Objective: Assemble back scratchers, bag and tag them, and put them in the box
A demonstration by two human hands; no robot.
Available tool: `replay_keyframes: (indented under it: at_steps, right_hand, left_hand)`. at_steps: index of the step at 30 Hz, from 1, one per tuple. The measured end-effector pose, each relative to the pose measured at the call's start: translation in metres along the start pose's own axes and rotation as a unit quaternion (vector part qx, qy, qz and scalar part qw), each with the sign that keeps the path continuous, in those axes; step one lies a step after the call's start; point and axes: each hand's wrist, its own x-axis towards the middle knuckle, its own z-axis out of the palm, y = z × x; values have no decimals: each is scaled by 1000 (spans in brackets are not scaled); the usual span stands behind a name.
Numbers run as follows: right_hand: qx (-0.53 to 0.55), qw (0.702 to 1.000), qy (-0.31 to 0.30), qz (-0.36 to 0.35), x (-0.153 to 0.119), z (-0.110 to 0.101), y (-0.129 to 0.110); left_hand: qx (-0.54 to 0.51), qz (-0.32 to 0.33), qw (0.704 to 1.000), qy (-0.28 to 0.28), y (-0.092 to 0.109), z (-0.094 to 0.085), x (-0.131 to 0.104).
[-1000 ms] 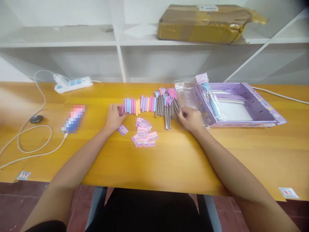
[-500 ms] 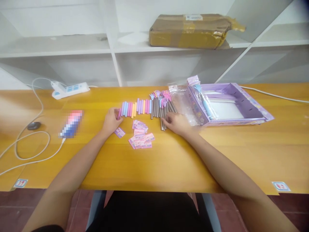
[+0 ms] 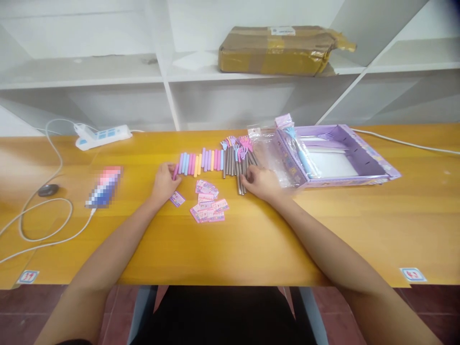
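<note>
My left hand (image 3: pixel 166 184) is closed at the left end of a row of short pastel tubes (image 3: pixel 195 165), its thumb and fingers on the outermost magenta tube (image 3: pixel 176 171). Right of that row lie several back scratchers (image 3: pixel 230 165) with metal rods and small hand-shaped heads in pink, purple and blue. My right hand (image 3: pixel 261 182) rests against the rods' right side, fingers curled inward; whether they grip a rod is hidden. Small printed cards (image 3: pixel 206 211) lie loosely piled in front of the row, and a single card (image 3: pixel 177 199) sits by my left wrist.
A purple open box (image 3: pixel 338 148) stands at right, with a bagged blue back scratcher (image 3: pixel 304 155) across its left edge and clear plastic bags (image 3: pixel 268 151) beside it. At left are a power strip (image 3: pixel 104 136), a blurred phone (image 3: pixel 104 187) and cables. A taped carton (image 3: pixel 276 50) sits on the shelf.
The whole view has shifted slightly. Both hands keep their places at the two ends of the row, and nothing has visibly been picked up or let go.
</note>
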Motion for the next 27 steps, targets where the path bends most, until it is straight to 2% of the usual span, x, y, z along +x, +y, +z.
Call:
replay_keyframes:
  at_steps: [8,18,27]
  right_hand:
    - [26,999,-26,-33,1,-2,-3]
    - [-13,996,-40,74,15,-1,-22]
    - [-36,993,-38,106,19,1,-26]
  left_hand:
    - [60,-4,998,-25,1,-4,1]
    - [93,33,994,-56,1,-2,1]
    - [76,46,994,-62,-1,-4,4]
